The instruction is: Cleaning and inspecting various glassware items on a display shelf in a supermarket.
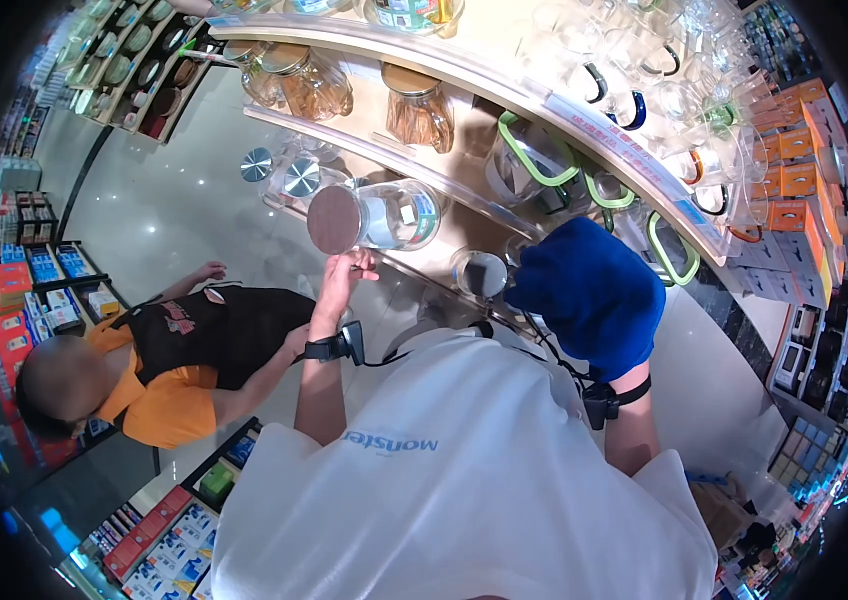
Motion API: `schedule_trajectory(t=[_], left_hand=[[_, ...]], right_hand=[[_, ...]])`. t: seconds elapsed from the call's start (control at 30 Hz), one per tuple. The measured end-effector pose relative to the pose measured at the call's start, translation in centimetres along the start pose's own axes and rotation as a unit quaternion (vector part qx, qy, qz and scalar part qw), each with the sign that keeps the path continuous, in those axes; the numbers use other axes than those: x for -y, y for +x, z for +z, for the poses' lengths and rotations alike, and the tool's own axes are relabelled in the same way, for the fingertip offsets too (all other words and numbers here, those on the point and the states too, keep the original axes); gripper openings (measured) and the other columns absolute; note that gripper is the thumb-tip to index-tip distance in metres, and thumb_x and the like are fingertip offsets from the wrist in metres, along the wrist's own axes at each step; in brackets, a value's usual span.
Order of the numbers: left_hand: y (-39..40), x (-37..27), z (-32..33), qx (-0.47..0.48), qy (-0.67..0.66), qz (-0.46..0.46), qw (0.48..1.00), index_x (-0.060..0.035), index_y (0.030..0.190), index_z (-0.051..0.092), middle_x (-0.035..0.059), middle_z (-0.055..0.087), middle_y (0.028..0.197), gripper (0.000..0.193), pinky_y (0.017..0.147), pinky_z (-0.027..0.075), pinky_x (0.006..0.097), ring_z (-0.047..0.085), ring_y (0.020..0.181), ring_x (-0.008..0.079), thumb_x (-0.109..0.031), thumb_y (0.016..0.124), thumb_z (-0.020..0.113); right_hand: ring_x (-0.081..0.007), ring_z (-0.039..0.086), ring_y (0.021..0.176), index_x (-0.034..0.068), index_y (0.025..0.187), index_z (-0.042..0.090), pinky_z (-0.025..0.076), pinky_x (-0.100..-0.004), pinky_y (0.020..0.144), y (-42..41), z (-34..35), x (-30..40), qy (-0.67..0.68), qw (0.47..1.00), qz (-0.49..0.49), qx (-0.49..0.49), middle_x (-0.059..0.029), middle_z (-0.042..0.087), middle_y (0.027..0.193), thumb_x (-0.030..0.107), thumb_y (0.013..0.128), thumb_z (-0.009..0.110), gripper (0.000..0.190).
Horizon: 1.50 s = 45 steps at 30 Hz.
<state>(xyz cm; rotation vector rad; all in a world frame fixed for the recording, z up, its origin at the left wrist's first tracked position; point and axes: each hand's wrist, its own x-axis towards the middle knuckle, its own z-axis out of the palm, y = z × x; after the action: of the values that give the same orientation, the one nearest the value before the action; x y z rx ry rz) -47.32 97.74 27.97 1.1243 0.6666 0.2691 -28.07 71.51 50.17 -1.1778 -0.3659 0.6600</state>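
Observation:
My left hand is at the lid edge of a large glass jar with a brown wood-look lid. Its fingers are partly curled, and whether they touch the lid is unclear. A blue cloth covering hides my right hand, so its fingers cannot be seen. Just left of the covering is a smaller jar with a round, shiny lid on the lower shelf. Each wrist wears a black strapped device, the left one and the right one, with thin cables.
Curved wooden shelves hold jugs with wooden lids, green-rimmed glass containers and many glass mugs. Orange boxes are stacked at right. A person in a black vest stands close on my left, beside shelves of packaged goods.

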Motion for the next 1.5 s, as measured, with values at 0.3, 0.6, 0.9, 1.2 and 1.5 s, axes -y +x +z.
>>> schedule_trajectory(t=[0.3,0.6,0.9,1.2,1.5], left_hand=[[-0.8,-1.1,0.9,-0.024,0.062,0.042,0.997,0.0041,0.083,0.057,0.0138,0.061,0.090,0.023,0.078,0.050,0.0362,0.060,0.084,0.0233,-0.016,0.088,0.047],[0.6,-0.8,-3.1,0.054,0.172,0.019,0.983,0.0002,0.080,0.060,0.0061,0.065,0.081,0.011,0.079,0.046,0.0314,0.060,0.081,0.0171,-0.008,0.084,0.054],[0.8,-4.6,3.3,0.114,0.016,0.112,0.987,-0.0006,0.065,0.043,0.0031,0.037,0.056,0.006,0.046,0.036,0.0281,0.034,0.048,0.0143,-0.004,0.069,0.041],[0.2,-6.7,12.3,0.382,-0.133,0.110,0.908,-0.0081,0.060,0.042,0.0011,0.037,0.055,0.015,0.054,0.029,0.0256,0.029,0.049,0.0124,-0.014,0.070,0.050],[-5.9,-8.8,21.4,0.286,-0.109,-0.001,0.952,-0.0042,0.058,0.043,-0.0002,0.036,0.050,0.014,0.046,0.035,0.0252,0.033,0.043,0.0098,-0.005,0.069,0.051]], right_hand=[[-0.0193,0.056,0.105,-0.001,0.120,0.052,0.042,-0.0311,0.090,-0.5,-1.9,-1.4,0.044,0.998,0.006,-0.044,-0.0126,0.057,0.119,0.005,0.083,0.064,0.039],[-0.0199,0.055,0.109,-0.001,0.124,0.050,0.042,-0.0319,0.094,-4.9,-2.1,-3.8,0.083,0.987,0.004,-0.137,-0.0138,0.056,0.122,0.006,0.083,0.064,0.044],[-0.0205,0.054,0.113,-0.001,0.128,0.048,0.041,-0.0328,0.097,-8.6,-0.5,-2.4,0.098,0.979,-0.056,-0.167,-0.0150,0.055,0.125,0.006,0.083,0.064,0.049],[-0.0211,0.053,0.116,-0.002,0.132,0.046,0.040,-0.0336,0.100,-9.0,-2.0,1.2,0.101,0.976,-0.122,-0.149,-0.0162,0.054,0.129,0.007,0.083,0.065,0.053],[-0.0409,0.051,0.110,-0.002,0.132,0.042,0.043,-0.0424,0.093,-9.9,-3.7,2.4,-0.538,0.779,-0.320,-0.038,-0.0231,0.046,0.129,0.033,0.070,0.075,0.079]])
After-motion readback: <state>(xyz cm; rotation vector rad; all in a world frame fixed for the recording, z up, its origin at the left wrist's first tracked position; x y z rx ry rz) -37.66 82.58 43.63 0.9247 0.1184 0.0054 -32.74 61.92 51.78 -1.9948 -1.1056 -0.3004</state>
